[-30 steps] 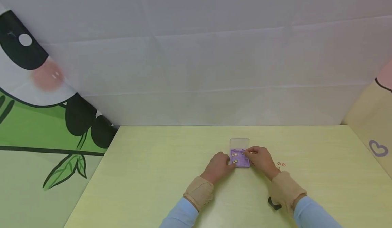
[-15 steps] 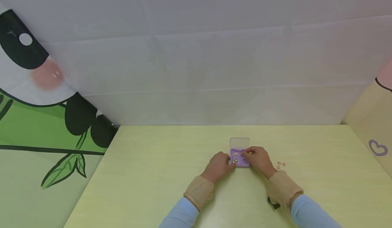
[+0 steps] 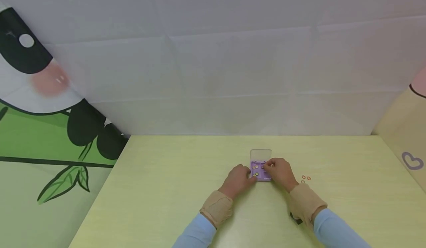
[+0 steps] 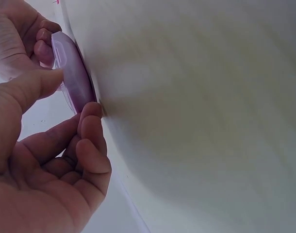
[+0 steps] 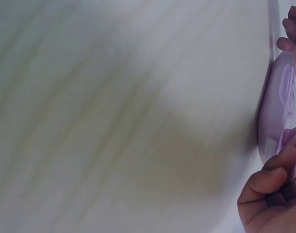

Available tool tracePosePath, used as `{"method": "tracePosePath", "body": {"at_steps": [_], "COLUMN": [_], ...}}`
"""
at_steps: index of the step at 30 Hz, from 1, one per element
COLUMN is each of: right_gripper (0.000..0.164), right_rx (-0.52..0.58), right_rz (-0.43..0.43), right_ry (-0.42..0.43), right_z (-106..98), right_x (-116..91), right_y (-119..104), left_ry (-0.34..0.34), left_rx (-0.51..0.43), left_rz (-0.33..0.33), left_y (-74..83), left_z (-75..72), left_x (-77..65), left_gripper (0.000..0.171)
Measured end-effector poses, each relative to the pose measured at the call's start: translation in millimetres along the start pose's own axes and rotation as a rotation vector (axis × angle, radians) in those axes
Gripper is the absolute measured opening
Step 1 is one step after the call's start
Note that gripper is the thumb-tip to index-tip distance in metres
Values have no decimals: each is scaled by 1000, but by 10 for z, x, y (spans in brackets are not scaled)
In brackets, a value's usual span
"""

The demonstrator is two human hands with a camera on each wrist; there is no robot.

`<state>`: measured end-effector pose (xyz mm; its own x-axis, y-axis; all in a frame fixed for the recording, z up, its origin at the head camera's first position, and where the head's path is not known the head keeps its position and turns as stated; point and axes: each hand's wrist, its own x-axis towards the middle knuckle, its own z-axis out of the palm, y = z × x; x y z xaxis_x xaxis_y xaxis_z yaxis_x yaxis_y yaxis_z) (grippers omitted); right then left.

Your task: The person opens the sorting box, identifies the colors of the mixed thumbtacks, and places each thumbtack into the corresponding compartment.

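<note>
Purple case (image 3: 264, 180): we see it lying flat on the desk (image 3: 186, 159), about midway between the left and right edges and nearer the far edge, its clear lid (image 3: 261, 154) open toward that far edge.
Left hand (image 3: 235, 181): we find it at the case's left side, thumb and forefinger holding the edge.
Right hand (image 3: 280, 172): its fingers are curled, tips together over the case's right part; a small ring (image 3: 262, 166) shows at the tips, but we cannot tell whether they pinch it.
Rings (image 3: 256, 174): at least 4 sit in the case's left part; 3 loose rings (image 3: 303, 177) lie on the desk beyond the right hand, toward the right edge.
Handling: we judge a steady left grip matters most, since so small a case could slide; we would pinch lightly and low, without brushing neighbouring pieces.
Markings: we can read no brand, label or writing; a printed heart (image 3: 417, 166) marks the wall by the desk's right edge.
</note>
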<state>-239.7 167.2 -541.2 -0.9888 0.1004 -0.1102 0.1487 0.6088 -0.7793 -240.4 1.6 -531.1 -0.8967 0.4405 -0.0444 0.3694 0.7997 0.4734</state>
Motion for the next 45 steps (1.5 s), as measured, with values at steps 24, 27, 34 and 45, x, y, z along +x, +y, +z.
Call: {"method": "tracePosePath", "body": {"at_steps": [24, 27, 34, 45], "right_gripper": [27, 27, 28, 32], "right_rx": [-52, -50, -55, -58], "right_rz": [-32, -37, -30, 19], "right_ry": [-52, -70, -68, -41], "right_z": [-294, -376, -509, -581], "right_x": [30, -1, -176, -598], "right_y": [-6, 20, 102, 305], "left_ry": [4, -1, 0, -37], "left_rx": [5, 4, 16, 36], "left_rz": [-3, -12, 18, 52], "left_y": [65, 75, 47, -17], "left_z": [-50, -63, -44, -45], "left_x": [36, 36, -40, -279], "left_gripper": [26, 26, 27, 28]}}
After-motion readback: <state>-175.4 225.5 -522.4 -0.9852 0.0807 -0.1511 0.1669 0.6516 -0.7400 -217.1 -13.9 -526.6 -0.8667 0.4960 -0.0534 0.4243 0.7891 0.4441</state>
